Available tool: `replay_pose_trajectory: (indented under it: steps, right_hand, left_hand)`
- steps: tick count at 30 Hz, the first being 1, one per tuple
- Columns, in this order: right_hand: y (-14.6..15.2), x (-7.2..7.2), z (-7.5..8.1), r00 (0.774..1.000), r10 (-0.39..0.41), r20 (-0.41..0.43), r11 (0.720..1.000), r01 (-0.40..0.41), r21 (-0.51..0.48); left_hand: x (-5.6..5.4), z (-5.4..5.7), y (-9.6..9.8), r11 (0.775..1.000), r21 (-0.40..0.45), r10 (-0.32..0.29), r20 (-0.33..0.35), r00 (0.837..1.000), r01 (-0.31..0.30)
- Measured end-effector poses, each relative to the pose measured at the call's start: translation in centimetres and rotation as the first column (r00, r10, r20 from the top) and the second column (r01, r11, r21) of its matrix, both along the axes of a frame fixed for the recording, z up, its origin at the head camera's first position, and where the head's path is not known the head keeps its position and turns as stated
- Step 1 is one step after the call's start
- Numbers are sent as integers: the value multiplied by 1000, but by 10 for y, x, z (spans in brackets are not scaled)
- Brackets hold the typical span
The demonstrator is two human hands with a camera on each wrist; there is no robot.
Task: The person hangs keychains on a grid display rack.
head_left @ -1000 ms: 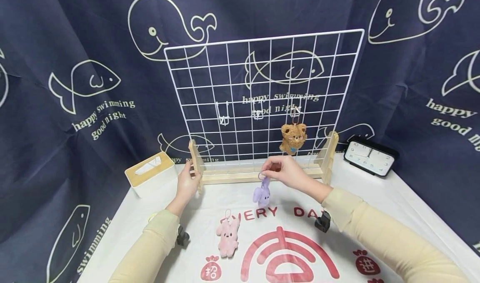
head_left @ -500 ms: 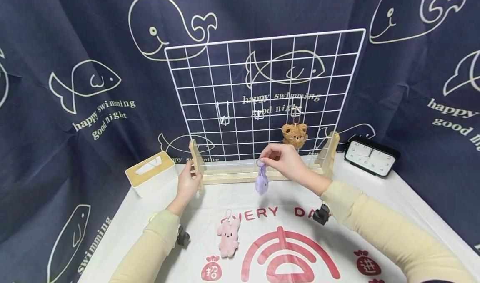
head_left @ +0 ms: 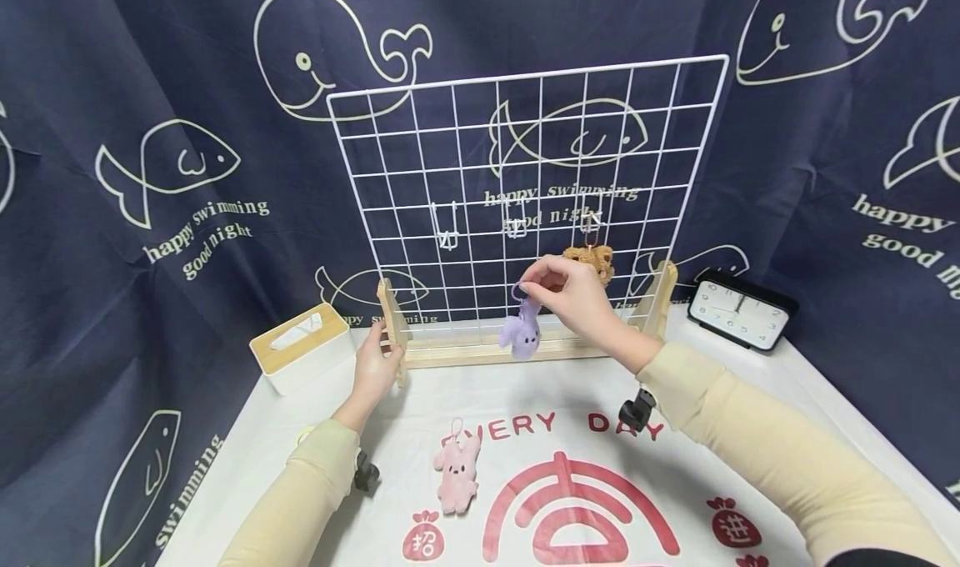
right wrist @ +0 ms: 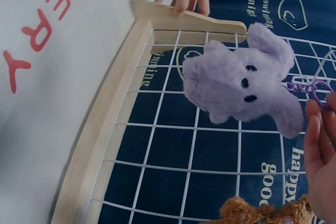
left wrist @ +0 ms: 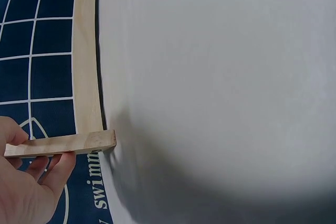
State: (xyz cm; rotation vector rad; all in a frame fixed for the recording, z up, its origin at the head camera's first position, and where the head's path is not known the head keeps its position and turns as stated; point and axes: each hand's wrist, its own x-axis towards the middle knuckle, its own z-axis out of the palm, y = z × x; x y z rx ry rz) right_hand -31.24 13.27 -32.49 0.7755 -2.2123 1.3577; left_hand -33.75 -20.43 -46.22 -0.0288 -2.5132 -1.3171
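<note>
Between thumb and fingers my right hand [head_left: 576, 300] pinches the purple ring [right wrist: 320, 96] of a fluffy purple bunny keychain [head_left: 521, 338]. The plush dangles in front of the lower part of a white wire grid rack [head_left: 472, 279], below its middle hook [head_left: 516, 228]. My left hand [head_left: 375, 368] grips the rack's left wooden foot [left wrist: 79, 142], thumb on one side and fingers on the other. A brown bear keychain [head_left: 596, 258] hangs from the right hook [head_left: 591, 222], partly hidden behind my right hand. On the table lies a pink bunny keychain [head_left: 457, 477].
Another white hook [head_left: 447, 238] hangs at the left of the grid. A tissue box [head_left: 300, 346] stands left of the rack, and a black-framed clock [head_left: 741, 311] stands to the right. Behind everything falls a dark blue curtain [head_left: 187, 50].
My right hand has risen with the purple bunny keychain, from low near the table to in front of the grid, now covering part of the bear. The left hand has stayed put.
</note>
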Motion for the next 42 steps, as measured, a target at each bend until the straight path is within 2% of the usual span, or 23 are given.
replay_pose_trajectory:
  steps: [3, 9, 17, 24, 31, 42]
  right_hand:
    - [-2, 0, 5, 1000, -8, 26, 999, 10, -48]
    - [-7, -1, 15, 997, 31, 64, 990, -22, -140]
    - [-14, -2, 31, 997, 54, 58, 974, -40, -222]
    - [-16, -5, 37, 996, 66, 58, 962, -48, -267]
    - [-17, -9, 45, 997, 36, 68, 952, -14, -306]
    - [-19, -16, 48, 994, 33, 108, 933, 8, -361]
  left_hand:
    - [0, 0, 0, 1000, -3, 1, -4, 1000, -1]
    - [1, 2, 1, 1000, 0, -4, -7, 1000, 4]
    - [0, 2, 0, 1000, -20, -11, 13, 1000, 11]
    - [-1, 1, -1, 1000, -14, -22, 10, 1000, 22]
    - [0, 3, -1, 1000, -15, -18, -4, 1000, 18]
    - [1, 4, -2, 1000, -2, -26, -12, 1000, 26]
